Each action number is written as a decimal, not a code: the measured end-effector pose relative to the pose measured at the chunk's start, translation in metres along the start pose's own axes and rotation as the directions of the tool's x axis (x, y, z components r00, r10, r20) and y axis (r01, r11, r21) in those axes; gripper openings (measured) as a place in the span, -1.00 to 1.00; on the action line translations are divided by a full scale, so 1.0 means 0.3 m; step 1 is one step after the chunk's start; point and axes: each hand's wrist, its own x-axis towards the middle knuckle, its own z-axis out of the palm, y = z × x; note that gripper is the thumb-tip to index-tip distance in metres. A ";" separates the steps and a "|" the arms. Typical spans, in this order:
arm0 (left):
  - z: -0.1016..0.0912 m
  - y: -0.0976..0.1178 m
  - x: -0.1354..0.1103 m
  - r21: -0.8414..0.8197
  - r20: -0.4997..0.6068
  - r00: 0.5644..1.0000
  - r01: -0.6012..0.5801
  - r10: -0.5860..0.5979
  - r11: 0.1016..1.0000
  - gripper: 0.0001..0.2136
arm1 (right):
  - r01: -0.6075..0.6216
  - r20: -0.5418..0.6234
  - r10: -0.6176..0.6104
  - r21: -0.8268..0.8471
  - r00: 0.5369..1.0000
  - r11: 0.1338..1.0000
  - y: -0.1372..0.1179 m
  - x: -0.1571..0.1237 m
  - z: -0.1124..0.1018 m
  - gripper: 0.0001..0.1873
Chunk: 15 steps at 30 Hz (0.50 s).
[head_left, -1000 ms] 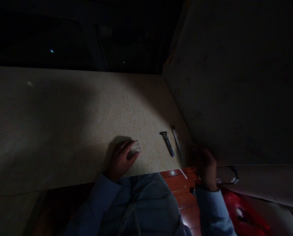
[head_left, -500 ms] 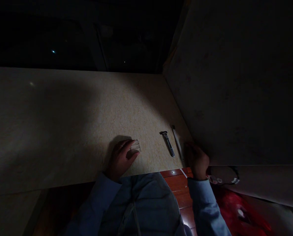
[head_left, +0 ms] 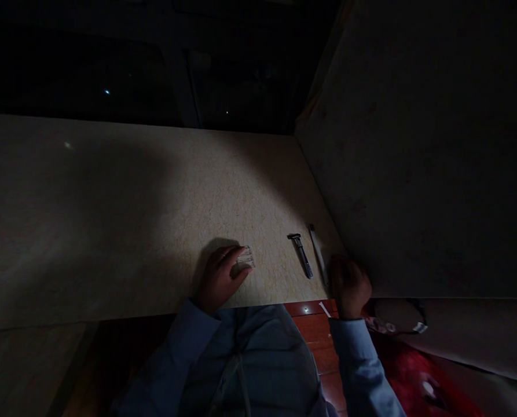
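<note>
My left hand (head_left: pixel 221 279) rests on the pale marbled counter (head_left: pixel 215 191) near its front edge. Its thumb and fingers curve around a small see-through, ridged object (head_left: pixel 246 258), whose kind is unclear in the dim light. Over by the wall, my right hand (head_left: pixel 350 288) is closed at the counter's right edge, its fingers curled in shadow; whatever they may hold is hidden. Just left of that hand lies a toothbrush (head_left: pixel 319 255) with a light handle and dark head end. Beside the toothbrush is a razor (head_left: pixel 303 256), its head pointing away from me.
A dark wall (head_left: pixel 423 174) bounds the counter on the right, and a dark window (head_left: pixel 123 69) stands behind it. Below are a reddish floor (head_left: pixel 312 330), a red cloth-like thing (head_left: pixel 418 370) and a dark looped band (head_left: pixel 423 310) at lower right.
The whole view has shifted slightly, so things appear a little further right. Both hands keep nearly the same pose and place on the counter; the razor and toothbrush lie as before.
</note>
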 end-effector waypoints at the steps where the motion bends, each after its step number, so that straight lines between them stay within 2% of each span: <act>1: 0.000 0.000 -0.001 0.005 -0.002 1.000 -0.007 0.007 1.000 -0.61 | 0.004 -0.012 -0.003 0.021 1.000 1.000 0.001 -0.003 -0.001 -0.56; 5: -0.003 0.005 0.000 0.027 0.017 0.999 -0.034 0.034 0.999 -0.62 | 0.045 -0.107 -0.035 0.092 0.994 0.995 0.022 -0.013 0.006 -0.64; 9: -0.008 0.031 0.014 0.057 0.055 0.997 -0.055 0.052 0.997 -0.62 | 0.148 -0.228 -0.118 0.120 0.967 0.982 0.051 -0.018 0.020 -0.68; 12: -0.005 0.077 0.032 0.039 0.065 0.993 -0.097 0.095 0.994 -0.59 | 0.186 -0.248 -0.150 0.128 0.957 0.974 0.056 -0.019 0.023 -0.71; 15: 0.006 0.138 0.050 -0.010 0.060 0.989 -0.134 0.134 0.991 -0.59 | 0.174 -0.248 -0.140 0.122 0.959 0.977 0.049 -0.019 0.021 -0.70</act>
